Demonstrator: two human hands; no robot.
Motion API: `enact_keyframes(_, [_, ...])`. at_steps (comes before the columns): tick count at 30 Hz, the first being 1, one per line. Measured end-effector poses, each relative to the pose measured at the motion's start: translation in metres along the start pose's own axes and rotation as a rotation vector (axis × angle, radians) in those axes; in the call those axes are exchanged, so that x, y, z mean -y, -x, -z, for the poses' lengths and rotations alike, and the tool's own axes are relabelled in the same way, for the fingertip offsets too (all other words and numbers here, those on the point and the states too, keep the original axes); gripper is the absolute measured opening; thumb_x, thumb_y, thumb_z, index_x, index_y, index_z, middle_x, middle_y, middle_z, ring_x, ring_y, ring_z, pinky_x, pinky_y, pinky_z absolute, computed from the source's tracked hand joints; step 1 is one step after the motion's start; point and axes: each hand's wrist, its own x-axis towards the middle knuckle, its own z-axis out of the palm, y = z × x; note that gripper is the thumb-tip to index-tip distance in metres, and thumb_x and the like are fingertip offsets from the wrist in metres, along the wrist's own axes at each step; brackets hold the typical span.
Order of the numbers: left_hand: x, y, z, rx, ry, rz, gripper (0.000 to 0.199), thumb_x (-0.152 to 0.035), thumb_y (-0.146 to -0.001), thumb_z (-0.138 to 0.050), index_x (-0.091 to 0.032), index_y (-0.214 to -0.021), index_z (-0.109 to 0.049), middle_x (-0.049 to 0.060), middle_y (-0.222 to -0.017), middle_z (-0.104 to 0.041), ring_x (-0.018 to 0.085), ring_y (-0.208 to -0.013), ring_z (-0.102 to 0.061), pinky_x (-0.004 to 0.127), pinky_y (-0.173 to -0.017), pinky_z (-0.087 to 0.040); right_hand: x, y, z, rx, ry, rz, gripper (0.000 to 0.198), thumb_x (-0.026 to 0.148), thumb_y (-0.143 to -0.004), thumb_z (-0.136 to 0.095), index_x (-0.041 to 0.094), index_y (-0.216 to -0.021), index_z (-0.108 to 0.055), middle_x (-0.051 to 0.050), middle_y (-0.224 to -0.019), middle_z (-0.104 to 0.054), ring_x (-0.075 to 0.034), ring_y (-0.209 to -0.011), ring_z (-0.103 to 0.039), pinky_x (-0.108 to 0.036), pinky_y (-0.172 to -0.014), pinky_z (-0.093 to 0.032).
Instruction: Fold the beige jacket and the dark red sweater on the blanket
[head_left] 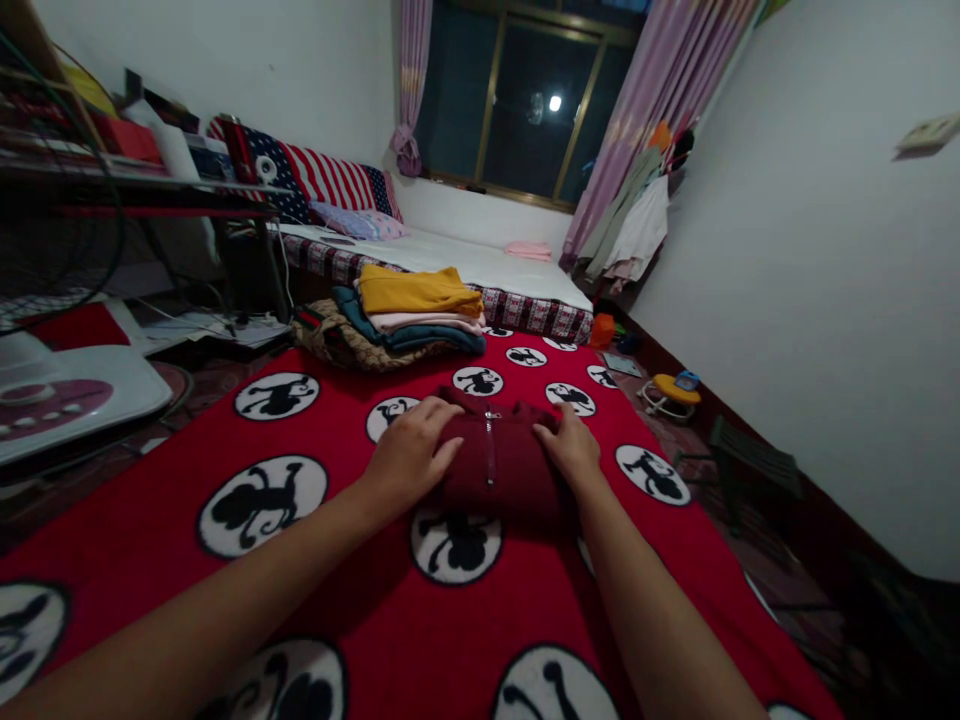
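A dark maroon zip-neck top (502,470), folded into a compact rectangle, lies on the red blanket (345,560) with its short zipper facing up. My left hand (416,445) grips its left edge near the collar, thumb on the near side. At the opposite edge, my right hand (571,445) holds the fabric between thumb and fingers; some fingertips are hidden by the cloth. Beyond my left hand rests a stack of folded clothes, with a mustard-yellow garment (420,291) on top and pink and teal ones beneath, on a brown patterned item (337,340).
Past the blanket's far edge stands a bed (465,255) below the window. A cluttered desk (150,180) is on the left, with a white and pink appliance (75,395) under it. Along the right wall are a yellow stool (675,390), a dark folding stool (754,455) and hanging clothes (637,225).
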Motion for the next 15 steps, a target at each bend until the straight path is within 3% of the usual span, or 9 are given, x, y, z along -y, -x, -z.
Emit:
enact_keyframes(2, [-0.013, -0.010, -0.015, 0.076, 0.025, -0.088, 0.028, -0.028, -0.091, -0.050, -0.020, -0.114, -0.063, 0.008, -0.117, -0.063, 0.021, -0.107, -0.060, 0.035, -0.098, -0.045, -0.003, 0.001, -0.007, -0.131, -0.125, 0.058, 0.023, 0.028, -0.080, -0.052, 0.020, -0.098, -0.065, -0.007, -0.093, -0.068, -0.023, -0.087, -0.063, -0.032, -0.075, -0.044])
enact_keyframes(5, [-0.019, -0.014, -0.046, 0.210, -0.008, -0.089, 0.041, -0.039, -0.093, -0.048, -0.018, -0.128, -0.058, 0.011, -0.137, -0.053, 0.026, -0.126, -0.050, 0.041, -0.109, -0.037, -0.019, 0.010, -0.013, -0.469, -0.249, 0.098, 0.021, 0.021, -0.079, -0.044, 0.019, -0.083, -0.064, -0.007, -0.088, -0.066, -0.020, -0.085, -0.060, -0.031, -0.080, -0.043])
enact_keyframes(6, [-0.017, -0.013, -0.055, 0.250, -0.031, -0.068, 0.047, -0.042, -0.093, -0.047, -0.018, -0.133, -0.054, 0.012, -0.144, -0.047, 0.028, -0.133, -0.043, 0.045, -0.112, -0.033, -0.024, 0.013, -0.013, -0.480, -0.230, 0.080, 0.020, 0.021, -0.078, -0.045, 0.019, -0.081, -0.064, -0.006, -0.085, -0.065, -0.020, -0.082, -0.059, -0.031, -0.079, -0.043])
enact_keyframes(8, [-0.013, -0.011, -0.068, 0.317, -0.062, -0.031, 0.054, -0.047, -0.094, -0.043, -0.020, -0.141, -0.046, 0.012, -0.152, -0.036, 0.030, -0.141, -0.032, 0.051, -0.114, -0.026, -0.030, 0.018, -0.011, -0.378, -0.122, 0.040, 0.018, 0.021, -0.075, -0.048, 0.020, -0.077, -0.066, -0.005, -0.081, -0.063, -0.020, -0.077, -0.056, -0.032, -0.075, -0.042])
enact_keyframes(10, [-0.009, -0.009, -0.073, 0.353, -0.065, -0.011, 0.056, -0.049, -0.095, -0.041, -0.023, -0.143, -0.042, 0.010, -0.155, -0.031, 0.029, -0.143, -0.026, 0.052, -0.115, -0.024, -0.024, 0.020, -0.005, -0.335, -0.032, 0.063, 0.019, 0.018, -0.073, -0.049, 0.020, -0.077, -0.067, -0.007, -0.087, -0.062, -0.022, -0.083, -0.056, -0.034, -0.077, -0.042])
enact_keyframes(13, [-0.007, -0.008, -0.072, 0.383, -0.044, -0.002, 0.056, -0.050, -0.094, -0.041, -0.023, -0.144, -0.041, 0.009, -0.156, -0.028, 0.028, -0.144, -0.024, 0.051, -0.116, -0.022, 0.003, 0.018, 0.001, -0.366, -0.137, 0.263, 0.024, 0.015, -0.075, -0.047, 0.020, -0.086, -0.066, -0.009, -0.102, -0.064, -0.023, -0.100, -0.056, -0.035, -0.088, -0.042])
enact_keyframes(15, [-0.007, -0.009, -0.070, 0.384, -0.029, 0.002, 0.057, -0.049, -0.094, -0.042, -0.022, -0.144, -0.041, 0.009, -0.157, -0.027, 0.028, -0.144, -0.023, 0.051, -0.116, -0.021, 0.025, 0.015, 0.000, -0.202, -0.282, 0.374, 0.025, 0.017, -0.080, -0.045, 0.021, -0.093, -0.066, -0.007, -0.100, -0.067, -0.021, -0.096, -0.060, -0.031, -0.086, -0.044])
